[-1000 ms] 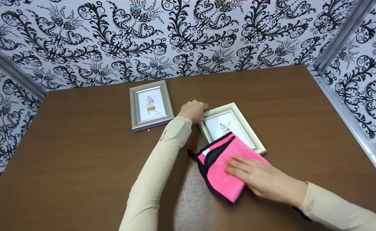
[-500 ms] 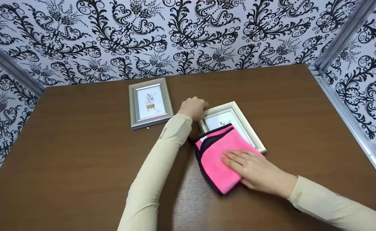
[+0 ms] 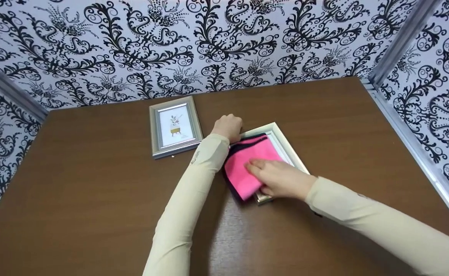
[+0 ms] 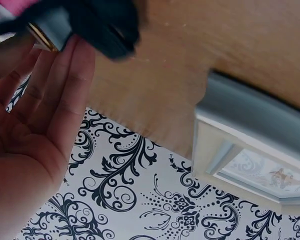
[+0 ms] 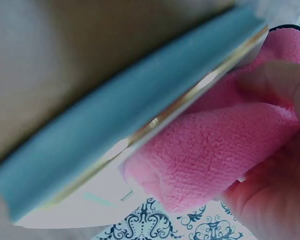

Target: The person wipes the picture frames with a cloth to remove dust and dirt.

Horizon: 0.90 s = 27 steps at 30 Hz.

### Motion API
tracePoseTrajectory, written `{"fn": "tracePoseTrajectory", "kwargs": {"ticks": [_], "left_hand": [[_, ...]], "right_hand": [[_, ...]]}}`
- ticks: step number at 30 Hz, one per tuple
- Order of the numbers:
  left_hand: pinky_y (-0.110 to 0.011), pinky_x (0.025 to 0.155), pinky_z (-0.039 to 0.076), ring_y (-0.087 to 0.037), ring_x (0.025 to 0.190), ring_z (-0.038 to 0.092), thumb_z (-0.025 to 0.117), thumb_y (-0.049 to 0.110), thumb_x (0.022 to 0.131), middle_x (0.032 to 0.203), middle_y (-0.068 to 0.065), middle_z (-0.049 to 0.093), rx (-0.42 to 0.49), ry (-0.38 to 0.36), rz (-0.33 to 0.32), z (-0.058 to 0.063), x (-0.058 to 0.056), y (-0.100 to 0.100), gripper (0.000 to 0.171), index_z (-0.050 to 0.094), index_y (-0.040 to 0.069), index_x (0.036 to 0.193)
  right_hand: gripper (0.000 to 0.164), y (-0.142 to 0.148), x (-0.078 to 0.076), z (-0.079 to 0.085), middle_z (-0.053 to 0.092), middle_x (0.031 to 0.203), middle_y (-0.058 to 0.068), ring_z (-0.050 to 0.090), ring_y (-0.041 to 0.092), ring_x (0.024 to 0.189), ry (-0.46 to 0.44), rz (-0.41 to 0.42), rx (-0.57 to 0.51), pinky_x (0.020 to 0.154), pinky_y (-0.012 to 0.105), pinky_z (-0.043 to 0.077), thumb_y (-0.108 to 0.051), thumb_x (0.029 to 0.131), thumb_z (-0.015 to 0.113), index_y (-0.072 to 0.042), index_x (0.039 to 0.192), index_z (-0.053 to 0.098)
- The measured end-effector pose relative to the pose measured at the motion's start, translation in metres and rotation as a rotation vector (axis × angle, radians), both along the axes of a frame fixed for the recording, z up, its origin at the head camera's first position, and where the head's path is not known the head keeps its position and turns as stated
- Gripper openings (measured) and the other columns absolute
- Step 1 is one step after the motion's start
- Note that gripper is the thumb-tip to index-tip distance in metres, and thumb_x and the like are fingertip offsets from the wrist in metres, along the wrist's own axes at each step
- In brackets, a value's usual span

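A cream picture frame [image 3: 292,150] lies at an angle on the brown table, most of its picture covered by a folded pink cloth [image 3: 237,172] with dark edging. My left hand [image 3: 228,127] holds the frame at its far left corner; in the left wrist view, the fingers of that hand [image 4: 37,120] reach round the frame's edge, partly behind the cloth's dark trim. My right hand [image 3: 280,177] presses the cloth onto the frame. Seen from the right wrist, thumb and fingers bend round the bunched pink cloth [image 5: 200,155], right at the frame's gold-lined edge [image 5: 135,107].
A second, silver-beige picture frame [image 3: 197,122] with a plant picture lies left of my left hand, close by. A tiny white speck [image 3: 173,156] is on the table [image 3: 94,199] below it. Black-and-white patterned walls [image 3: 209,46] with metal corner strips stand around the table.
My right hand has slid the pink cloth up and left over the frame, covering its picture and uncovering the near corner. The left hand stays at the frame's corner.
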<state>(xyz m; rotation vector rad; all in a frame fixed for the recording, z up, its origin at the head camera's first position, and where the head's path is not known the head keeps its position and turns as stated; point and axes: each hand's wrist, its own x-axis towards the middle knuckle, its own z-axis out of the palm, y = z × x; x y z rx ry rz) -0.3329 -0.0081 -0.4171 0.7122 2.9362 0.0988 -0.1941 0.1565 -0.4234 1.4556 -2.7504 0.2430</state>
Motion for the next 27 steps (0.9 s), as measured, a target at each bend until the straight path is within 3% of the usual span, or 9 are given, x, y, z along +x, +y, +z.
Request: {"fn": "tracePoseTrajectory", "kwargs": {"ticks": [6,10,14,18,22,27], "left_hand": [[-0.048,0.079,0.053,-0.036,0.099,0.062,0.069,0.017,0.084,0.107,-0.017,0.066,-0.01,0.013,0.015,0.004,0.001,0.001,0.014,0.074,0.007,0.092],[-0.048,0.079,0.053,-0.037,0.099,0.063,0.069,0.019,0.084,0.107,-0.018,0.066,-0.013,0.013,0.007,0.003,0.001,0.0,0.017,0.074,0.005,0.092],[-0.048,0.078,0.054,-0.038,0.097,0.064,0.069,0.016,0.083,0.105,-0.019,0.067,0.001,0.021,-0.001,0.003,0.002,0.0,0.015,0.074,0.004,0.09],[-0.047,0.076,0.054,-0.037,0.095,0.064,0.069,0.014,0.082,0.102,-0.018,0.068,0.017,0.026,0.005,0.004,0.002,0.001,0.011,0.074,0.005,0.087],[-0.047,0.076,0.054,-0.037,0.094,0.064,0.068,0.01,0.081,0.102,-0.017,0.068,0.038,0.009,0.004,0.003,0.001,0.001,0.009,0.076,0.007,0.086],[-0.048,0.076,0.054,-0.037,0.094,0.064,0.071,0.015,0.08,0.102,-0.017,0.067,0.054,-0.002,0.02,-0.001,-0.002,0.001,0.01,0.075,0.007,0.085]], "right_hand": [[0.06,-0.008,-0.003,0.005,0.055,0.128,0.028,0.054,0.037,0.118,-0.062,-0.056,0.063,0.097,0.044,0.044,-0.002,0.077,0.074,0.012,0.131,0.05],[0.049,0.0,0.011,0.009,0.055,0.128,0.029,0.055,0.037,0.118,-0.034,0.017,0.078,0.097,0.044,0.044,0.004,0.083,0.065,0.012,0.129,0.052],[0.049,0.014,0.029,0.014,0.059,0.123,0.026,0.059,0.034,0.113,-0.033,0.107,0.063,0.092,0.042,0.048,0.011,0.078,0.063,0.009,0.126,0.056],[0.049,0.022,0.038,0.018,0.061,0.124,0.02,0.06,0.03,0.112,-0.035,0.127,0.069,0.091,0.041,0.049,0.009,0.077,0.064,0.004,0.125,0.06],[0.049,0.018,0.035,0.014,0.059,0.127,0.021,0.057,0.032,0.116,-0.019,0.098,0.064,0.094,0.042,0.047,0.008,0.079,0.065,0.004,0.128,0.058],[0.053,0.005,0.021,0.005,0.054,0.129,0.028,0.054,0.037,0.119,0.007,0.049,0.085,0.097,0.044,0.044,0.004,0.081,0.067,0.01,0.131,0.051]]}}
